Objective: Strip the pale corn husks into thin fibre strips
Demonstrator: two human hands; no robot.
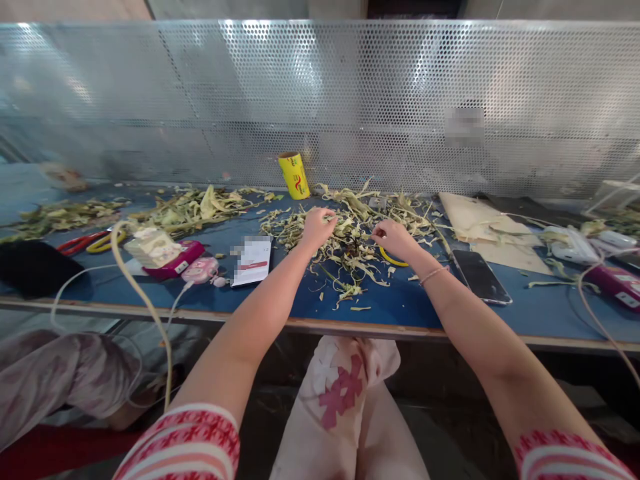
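A loose heap of pale green, dried-looking plant strips and leaves (345, 250) lies on the blue table before me. My left hand (319, 228) is over the heap's left part, its fingers closed round a small greenish plant piece. At the heap's right side, my right hand (395, 240) has its fingers curled together in a pinch; what they hold, if anything, is too small to make out. Just under that hand shows a yellow loop (393, 259), like a scissor handle, partly hidden by plant bits and the hand.
A yellow cardboard tube (294, 176) stands behind the heap, near the perforated metal panel (320, 100). Phones lie on both sides, one lit (253, 261), one dark (481, 277). Farther left are another plant pile (200, 210), red-handled scissors (83, 243) and charging cables. Brown paper (480, 220) lies right.
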